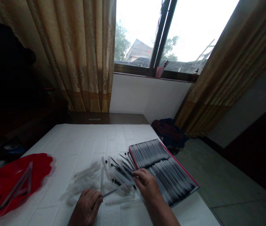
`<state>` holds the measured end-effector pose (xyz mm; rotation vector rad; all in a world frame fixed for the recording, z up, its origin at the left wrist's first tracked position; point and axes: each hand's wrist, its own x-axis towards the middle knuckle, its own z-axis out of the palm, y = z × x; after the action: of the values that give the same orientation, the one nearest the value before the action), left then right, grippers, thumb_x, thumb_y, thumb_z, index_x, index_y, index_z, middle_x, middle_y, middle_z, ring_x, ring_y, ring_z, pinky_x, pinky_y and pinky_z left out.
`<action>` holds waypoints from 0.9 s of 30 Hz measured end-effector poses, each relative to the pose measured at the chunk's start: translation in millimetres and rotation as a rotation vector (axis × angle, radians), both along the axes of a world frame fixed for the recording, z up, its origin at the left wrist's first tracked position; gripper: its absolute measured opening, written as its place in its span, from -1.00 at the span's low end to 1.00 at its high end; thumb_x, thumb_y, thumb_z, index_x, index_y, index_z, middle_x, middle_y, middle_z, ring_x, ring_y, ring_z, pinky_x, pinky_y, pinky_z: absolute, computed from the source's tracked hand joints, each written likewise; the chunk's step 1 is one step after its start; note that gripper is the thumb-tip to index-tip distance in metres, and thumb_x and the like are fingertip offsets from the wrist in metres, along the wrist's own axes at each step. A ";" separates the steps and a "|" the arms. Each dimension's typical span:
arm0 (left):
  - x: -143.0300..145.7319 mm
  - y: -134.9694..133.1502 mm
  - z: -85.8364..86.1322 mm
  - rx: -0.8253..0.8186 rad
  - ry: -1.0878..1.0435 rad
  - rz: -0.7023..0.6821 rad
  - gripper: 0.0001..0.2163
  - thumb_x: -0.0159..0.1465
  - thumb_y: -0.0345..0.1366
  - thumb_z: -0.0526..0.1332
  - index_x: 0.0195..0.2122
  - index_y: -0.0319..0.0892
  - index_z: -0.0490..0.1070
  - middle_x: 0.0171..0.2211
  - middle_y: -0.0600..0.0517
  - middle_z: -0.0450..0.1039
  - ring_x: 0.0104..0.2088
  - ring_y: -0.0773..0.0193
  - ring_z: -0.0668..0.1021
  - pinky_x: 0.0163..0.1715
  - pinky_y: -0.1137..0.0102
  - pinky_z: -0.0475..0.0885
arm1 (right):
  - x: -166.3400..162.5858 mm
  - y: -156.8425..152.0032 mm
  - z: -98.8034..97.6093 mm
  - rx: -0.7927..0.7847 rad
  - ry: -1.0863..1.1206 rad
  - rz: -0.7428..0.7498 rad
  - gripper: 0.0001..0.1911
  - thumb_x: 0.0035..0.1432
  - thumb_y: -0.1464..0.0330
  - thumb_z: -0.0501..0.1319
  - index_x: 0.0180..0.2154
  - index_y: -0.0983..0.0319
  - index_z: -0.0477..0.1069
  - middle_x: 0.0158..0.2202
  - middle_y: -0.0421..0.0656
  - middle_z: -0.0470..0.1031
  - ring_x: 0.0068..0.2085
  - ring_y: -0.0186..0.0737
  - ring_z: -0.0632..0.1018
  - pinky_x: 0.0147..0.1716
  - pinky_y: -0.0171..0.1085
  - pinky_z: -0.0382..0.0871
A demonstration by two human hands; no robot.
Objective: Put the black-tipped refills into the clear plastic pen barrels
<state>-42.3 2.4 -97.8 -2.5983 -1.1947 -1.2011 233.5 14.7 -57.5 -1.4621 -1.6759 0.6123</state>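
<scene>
My left hand [87, 206] is closed in a pinch on a thin pen refill [111, 192] that points right toward the loose pile. My right hand [147, 184] rests on that pile of clear pen tubes and black-tipped refills [114, 177], its fingers curled over some of them; what it grips I cannot make out. Just right of it lies a red-edged tray [195, 183] packed with rows of assembled pens. All of this sits on a white table top [88, 141].
A red bag [10, 182] with a few clear tubes lies at the table's left edge. The table's right edge drops to a tiled floor [229, 188]. Curtains [81, 56] and a window [165, 34] stand behind; a dark bundle [169, 133] lies on the floor.
</scene>
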 end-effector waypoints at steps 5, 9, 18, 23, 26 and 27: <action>0.3 0.7 1.6 0.006 -0.015 0.013 -0.79 0.35 -0.15 0.02 -0.24 -0.06 0.40 -0.40 0.09 0.55 -0.37 0.30 0.58 -0.24 0.39 0.46 | -6.4 6.7 -0.1 -0.054 -0.326 -0.123 -0.76 0.10 0.43 0.14 -0.23 0.14 0.55 -0.26 -0.09 0.57 -0.25 -0.12 0.55 -0.26 -0.27 0.34; 2.0 0.9 5.8 0.001 -0.026 0.013 -0.79 0.35 -0.15 0.02 -0.25 -0.06 0.40 -0.40 0.10 0.54 -0.37 0.32 0.57 -0.27 0.43 0.45 | -9.6 4.8 -1.3 -0.064 -0.378 -0.174 -0.73 0.13 0.43 0.11 -0.17 0.17 0.53 -0.22 -0.05 0.59 -0.19 -0.07 0.56 -0.22 -0.26 0.32; -0.4 0.2 1.2 -0.014 -0.026 0.019 -0.81 0.34 -0.14 0.04 -0.23 -0.04 0.39 -0.37 0.09 0.55 -0.35 0.29 0.58 -0.26 0.40 0.46 | -21.7 -13.7 8.2 -0.169 0.150 0.039 -0.71 0.17 0.25 0.11 -0.33 0.23 0.57 -0.42 -0.10 0.60 -0.36 -0.13 0.57 -0.39 -0.31 0.37; -0.5 0.4 0.2 0.030 -0.012 0.036 -0.79 0.35 -0.13 0.02 -0.23 -0.05 0.40 -0.37 0.10 0.56 -0.35 0.29 0.58 -0.23 0.38 0.46 | -27.9 -14.6 3.3 -0.216 0.296 0.020 -0.69 0.13 0.21 0.15 -0.49 0.25 0.53 -0.56 -0.17 0.52 -0.51 -0.25 0.47 -0.54 -0.36 0.27; -0.3 -0.3 0.8 0.049 0.002 0.036 -0.79 0.35 -0.12 0.02 -0.22 -0.04 0.40 -0.37 0.11 0.56 -0.35 0.30 0.58 -0.23 0.38 0.45 | -28.7 -14.6 2.7 -0.230 0.337 0.026 -0.70 0.11 0.22 0.16 -0.51 0.25 0.51 -0.59 -0.19 0.48 -0.54 -0.29 0.43 -0.55 -0.37 0.24; -0.3 -0.7 1.1 0.047 0.004 0.033 -0.79 0.35 -0.12 0.02 -0.22 -0.04 0.40 -0.37 0.11 0.55 -0.35 0.31 0.58 -0.23 0.39 0.45 | -29.0 -14.7 2.9 -0.233 0.344 0.031 -0.73 0.10 0.24 0.18 -0.51 0.25 0.51 -0.59 -0.20 0.47 -0.54 -0.30 0.43 -0.55 -0.38 0.24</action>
<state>-42.6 1.7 -96.7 -2.5359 -1.1884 -1.2024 204.6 -0.1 -54.7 -1.3971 -1.3952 1.0418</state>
